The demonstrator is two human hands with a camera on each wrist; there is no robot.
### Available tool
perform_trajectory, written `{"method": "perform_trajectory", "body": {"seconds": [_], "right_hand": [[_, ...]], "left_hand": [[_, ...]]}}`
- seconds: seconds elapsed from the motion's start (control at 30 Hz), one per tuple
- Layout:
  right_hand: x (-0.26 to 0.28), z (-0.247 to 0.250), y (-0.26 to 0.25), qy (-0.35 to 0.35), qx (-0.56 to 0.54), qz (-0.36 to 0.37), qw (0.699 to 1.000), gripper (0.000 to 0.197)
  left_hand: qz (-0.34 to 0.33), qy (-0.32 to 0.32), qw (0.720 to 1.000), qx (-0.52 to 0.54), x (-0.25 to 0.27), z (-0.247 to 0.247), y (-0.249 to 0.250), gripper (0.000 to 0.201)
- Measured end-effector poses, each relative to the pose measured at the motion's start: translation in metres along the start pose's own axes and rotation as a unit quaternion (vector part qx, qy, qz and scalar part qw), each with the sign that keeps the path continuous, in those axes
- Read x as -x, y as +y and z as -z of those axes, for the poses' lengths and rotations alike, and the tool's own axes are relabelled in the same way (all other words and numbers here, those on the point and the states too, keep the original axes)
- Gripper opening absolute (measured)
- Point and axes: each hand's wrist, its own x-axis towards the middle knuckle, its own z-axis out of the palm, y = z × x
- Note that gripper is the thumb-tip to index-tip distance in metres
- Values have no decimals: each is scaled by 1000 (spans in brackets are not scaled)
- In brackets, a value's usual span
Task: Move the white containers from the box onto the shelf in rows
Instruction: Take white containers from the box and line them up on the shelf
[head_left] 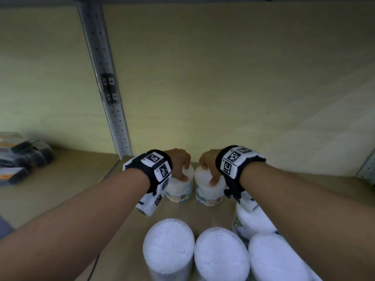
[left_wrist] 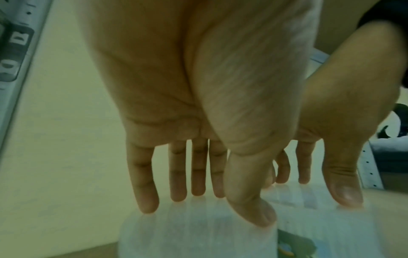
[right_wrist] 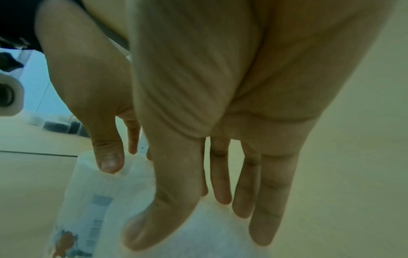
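Observation:
Two white containers stand side by side on the wooden shelf, close to its back wall. My left hand grips the left container from above, thumb on the near side of the lid and fingers over the far rim. My right hand holds the right container the same way. In the left wrist view my left hand spans the lid of the left container. In the right wrist view my right hand spans the right container. The box is out of view.
Three more white containers form a row at the shelf's front edge, and another stands behind them under my right forearm. A perforated metal upright rises at the back left. Dark packets lie on the neighbouring shelf section.

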Motion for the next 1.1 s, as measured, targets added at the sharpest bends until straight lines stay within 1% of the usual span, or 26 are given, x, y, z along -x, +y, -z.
{"method": "perform_trajectory", "body": {"seconds": [0.2,0.27,0.37,0.4,0.47,0.5,0.53,0.6,0.67,0.7,0.77,0.8,0.9,1.0,1.1], "right_hand": [[29,-17,-7,-1,-20,50,999,65],[38,-22,-9,3,-34,49,998,65],[57,-25,-13,1,-26,47,999,64],[60,-27,-14,-4,-32,41,999,60],[62,-31,-17,-21,-19,30,999,45],[61,-34,-19,-24,0,24,999,44],[59,-38,-20,-25,16,18,999,49],[54,-44,-17,-7,24,5,1000,61],[68,-41,-19,-22,12,20,999,61],[73,-40,-20,-24,5,16,1000,59],[80,-42,-16,-19,-6,18,1000,59],[81,-45,-15,-1,-21,17,1000,60],[88,-49,-10,21,-41,14,999,60],[98,-49,-3,57,-63,8,996,53],[109,-48,5,80,-74,-13,994,48]], "left_hand": [[-8,-12,1000,-17,33,-9,17,49],[-8,-15,1000,-16,43,-12,22,50],[-6,-10,1000,-7,55,-16,30,48],[-2,-11,1000,-5,60,-17,33,48],[7,-13,1000,-7,68,-19,38,48],[12,-15,1000,-12,72,-19,40,48],[17,-12,1000,-20,75,-19,42,48],[25,-2,999,-26,81,-21,45,46],[33,8,999,-17,84,-24,46,44],[36,12,999,-10,85,-26,45,43],[40,22,999,2,88,-29,46,42],[43,26,999,3,89,-29,46,42],[56,29,998,-1,92,-28,49,45],[59,35,997,23,95,-26,53,45],[57,65,995,51,99,-23,62,49]]}}
